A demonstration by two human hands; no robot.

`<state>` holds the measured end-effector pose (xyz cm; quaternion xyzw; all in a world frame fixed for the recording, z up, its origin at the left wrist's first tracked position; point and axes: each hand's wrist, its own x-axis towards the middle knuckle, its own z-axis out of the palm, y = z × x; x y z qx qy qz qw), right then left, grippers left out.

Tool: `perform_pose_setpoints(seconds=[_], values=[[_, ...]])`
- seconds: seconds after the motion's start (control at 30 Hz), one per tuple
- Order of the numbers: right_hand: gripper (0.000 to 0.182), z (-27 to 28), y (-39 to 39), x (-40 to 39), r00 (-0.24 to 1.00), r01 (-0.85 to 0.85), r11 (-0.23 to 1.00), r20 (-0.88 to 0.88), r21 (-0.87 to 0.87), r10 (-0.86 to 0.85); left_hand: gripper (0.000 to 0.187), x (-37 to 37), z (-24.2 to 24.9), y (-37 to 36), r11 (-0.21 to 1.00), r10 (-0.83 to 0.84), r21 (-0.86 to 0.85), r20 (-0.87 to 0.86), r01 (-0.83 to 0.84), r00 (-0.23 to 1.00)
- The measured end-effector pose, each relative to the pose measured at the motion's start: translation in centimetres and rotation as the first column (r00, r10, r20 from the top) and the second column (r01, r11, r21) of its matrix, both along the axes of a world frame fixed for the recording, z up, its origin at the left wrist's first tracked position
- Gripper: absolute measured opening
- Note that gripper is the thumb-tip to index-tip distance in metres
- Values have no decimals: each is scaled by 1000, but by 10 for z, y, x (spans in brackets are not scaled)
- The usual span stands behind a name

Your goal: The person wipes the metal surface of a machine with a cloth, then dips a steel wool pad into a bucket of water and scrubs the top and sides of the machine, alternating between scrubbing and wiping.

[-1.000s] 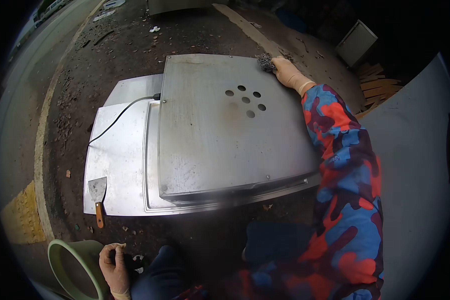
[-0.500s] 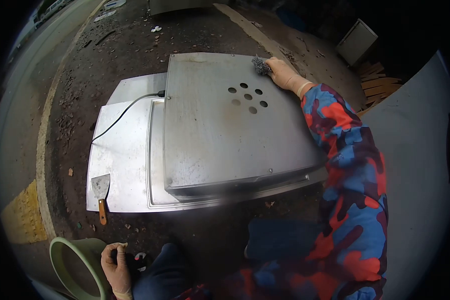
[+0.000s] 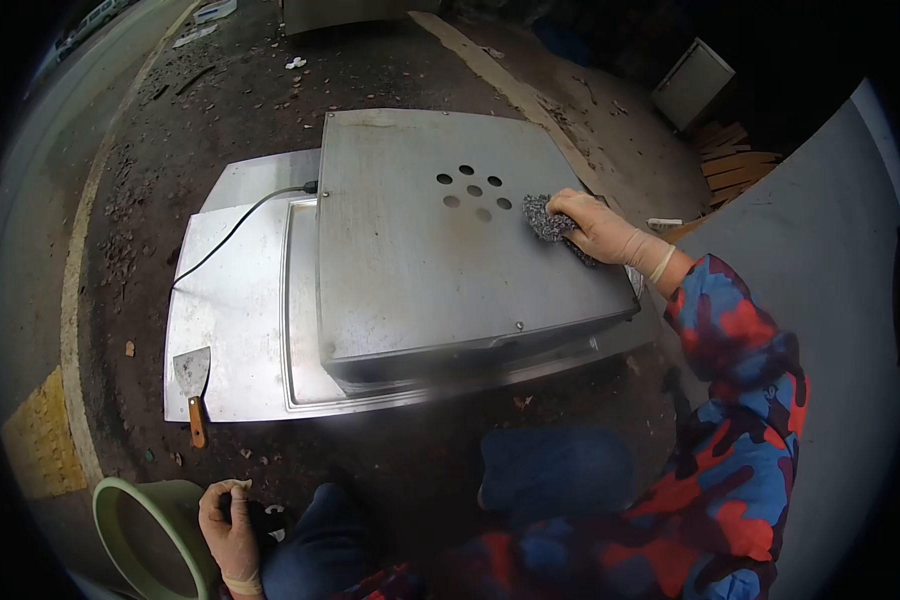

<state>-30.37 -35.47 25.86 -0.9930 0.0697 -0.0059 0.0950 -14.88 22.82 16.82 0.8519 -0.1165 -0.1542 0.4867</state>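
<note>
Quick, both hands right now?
Left hand: curled shut, holding nothing visible, beside the green basin.
Right hand: closed on steel wool, on the metal panel.

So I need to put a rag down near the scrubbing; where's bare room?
Bare: the raised panel left of the holes, and the flat sheet between cable and scraper. Crowded: by the right hand and steel wool.
</note>
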Motion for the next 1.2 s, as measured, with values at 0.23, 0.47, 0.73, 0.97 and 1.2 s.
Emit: perform_pose_setpoints(seconds=[0.23, 0.47, 0.73, 0.97, 1.2], values=[[27, -47, -126, 138, 964, 231, 936, 193, -266, -183, 9, -4, 0, -12, 996, 37, -76, -31, -39, 999], [25, -49, -139, 158, 900, 435, 854, 172, -284, -401, 9, -7, -12, -17, 987, 115, -106, -81, -123, 990], [33, -6, -23, -14, 980, 196, 979, 45, -53, -194, 7, 0, -3, -17, 998, 19, -58, 55, -15, 998], [27, -42, -145, 102, 933, 357, 890, 162, -284, -322, 7, 3, 0, -22, 999, 8, 34, 128, -13, 992], [27, -53, -192, 134, 869, 495, 810, 179, -314, -461, 7, -1, -4, -25, 996, 59, -69, 58, -55, 997]])
